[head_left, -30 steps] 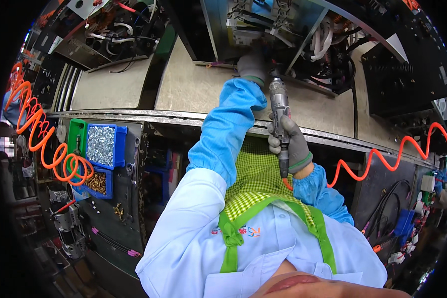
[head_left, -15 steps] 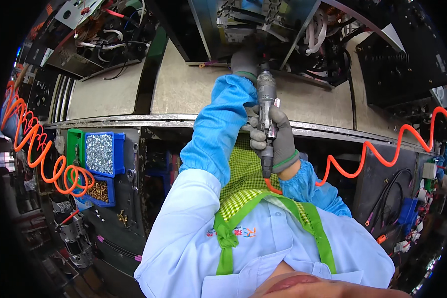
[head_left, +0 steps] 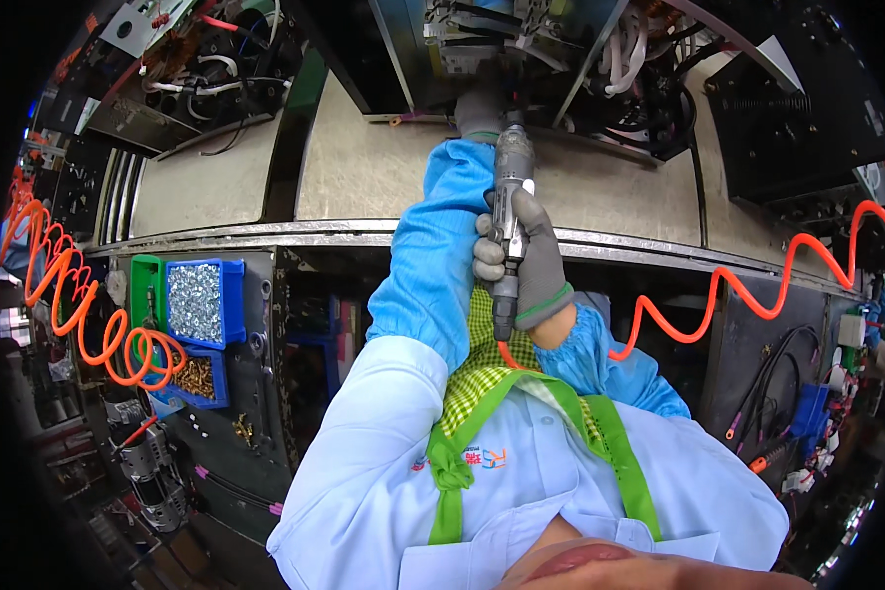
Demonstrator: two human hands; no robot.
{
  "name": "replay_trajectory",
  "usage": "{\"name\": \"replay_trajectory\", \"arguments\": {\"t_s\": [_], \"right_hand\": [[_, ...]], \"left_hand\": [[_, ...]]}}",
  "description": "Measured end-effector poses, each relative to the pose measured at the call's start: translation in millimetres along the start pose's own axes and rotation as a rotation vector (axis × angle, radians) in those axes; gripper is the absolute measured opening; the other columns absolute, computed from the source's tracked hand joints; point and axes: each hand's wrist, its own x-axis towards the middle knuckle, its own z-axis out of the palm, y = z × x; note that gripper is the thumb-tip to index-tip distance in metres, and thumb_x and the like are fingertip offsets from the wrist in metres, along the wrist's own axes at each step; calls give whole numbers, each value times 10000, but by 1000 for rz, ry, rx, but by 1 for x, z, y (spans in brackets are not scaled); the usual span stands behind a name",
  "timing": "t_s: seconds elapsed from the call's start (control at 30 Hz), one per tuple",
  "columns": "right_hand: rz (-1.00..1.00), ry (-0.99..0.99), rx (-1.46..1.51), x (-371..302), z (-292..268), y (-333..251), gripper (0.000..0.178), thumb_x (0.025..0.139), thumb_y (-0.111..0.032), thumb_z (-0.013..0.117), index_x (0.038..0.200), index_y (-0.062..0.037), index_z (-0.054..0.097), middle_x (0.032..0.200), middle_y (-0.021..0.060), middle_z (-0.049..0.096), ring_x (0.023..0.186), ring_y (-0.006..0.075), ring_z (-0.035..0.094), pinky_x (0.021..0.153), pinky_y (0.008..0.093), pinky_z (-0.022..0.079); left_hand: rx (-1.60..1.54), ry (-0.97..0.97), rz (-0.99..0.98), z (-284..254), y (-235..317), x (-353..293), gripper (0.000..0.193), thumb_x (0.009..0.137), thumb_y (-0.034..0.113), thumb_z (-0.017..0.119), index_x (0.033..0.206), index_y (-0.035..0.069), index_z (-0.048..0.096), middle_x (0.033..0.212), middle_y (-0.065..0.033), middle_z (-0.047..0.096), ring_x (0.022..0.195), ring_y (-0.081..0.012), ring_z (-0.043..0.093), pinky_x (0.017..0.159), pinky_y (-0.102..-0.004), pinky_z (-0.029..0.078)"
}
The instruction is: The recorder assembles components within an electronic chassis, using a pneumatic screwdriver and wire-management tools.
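My right hand (head_left: 537,258), in a grey glove, is wrapped round the body of a metal air screwdriver (head_left: 513,167). The tool points away from me, its front end at the opening of a metal equipment housing (head_left: 393,49). An orange coiled hose joins its rear end. My left hand (head_left: 479,113), gloved too, reaches into the same opening just left of the tool's tip. Its fingers are lost in shadow, so what they touch is hidden. Wires and metal fittings (head_left: 501,34) show inside the housing.
A metal-topped bench (head_left: 364,177) runs across. Orange coiled hoses hang at left (head_left: 118,334) and right (head_left: 718,295). A blue bin of silvery fasteners (head_left: 197,303) and another of brass-coloured pieces (head_left: 199,379) sit at left. Open wired units (head_left: 206,88) flank the housing.
The air screwdriver and my right hand have shifted slightly left and away from me. My left forearm has moved a little to the right; its hand stays in the opening.
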Motion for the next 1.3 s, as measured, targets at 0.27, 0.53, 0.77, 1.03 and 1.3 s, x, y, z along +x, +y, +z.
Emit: {"name": "replay_trajectory", "arguments": {"t_s": [0.27, 0.53, 0.77, 1.03, 1.3], "right_hand": [[-51, 25, -30, 7, -4, 5, 414, 889, -437, 562, 1112, -99, 474, 763, 71, 559, 480, 134, 487, 375, 246, 397], [-34, 15, -98, 9, -5, 2, 416, 872, -433, 587, 1107, -114, 460, 749, 36, 535, 500, 119, 491, 403, 247, 403], [-26, -40, -93, 9, -14, -1, 404, 870, -432, 595, 1084, -112, 471, 777, 28, 532, 531, 110, 492, 416, 232, 392], [-44, -52, -205, -3, -29, 0, 351, 889, -341, 585, 1112, -99, 462, 799, 10, 498, 563, 95, 473, 444, 222, 384], [-36, -20, -251, -30, -19, 18, 306, 875, -307, 572, 1059, -88, 463, 826, 18, 493, 578, 101, 470, 449, 227, 376]], "left_hand": [[-78, 7, -91, 0, 9, -4, 651, 709, 567, 661, 1087, 71, 473, 1038, -201, 613, 956, -387, 610, 756, -475, 510], [-99, -38, -157, -5, 12, -8, 712, 694, 611, 659, 1108, 72, 448, 1013, -217, 622, 943, -403, 608, 735, -485, 500], [-58, -36, -115, -4, 10, -6, 655, 698, 483, 706, 1141, 122, 386, 942, -209, 640, 877, -420, 622, 730, -504, 505], [-125, 4, -92, -3, 1, -8, 595, 705, 452, 706, 1134, 122, 458, 974, -203, 632, 885, -398, 622, 734, -496, 505], [-75, 122, 208, 12, -25, -1, 675, 705, 544, 679, 1141, 62, 498, 1066, -188, 593, 948, -389, 598, 764, -445, 508]]}}
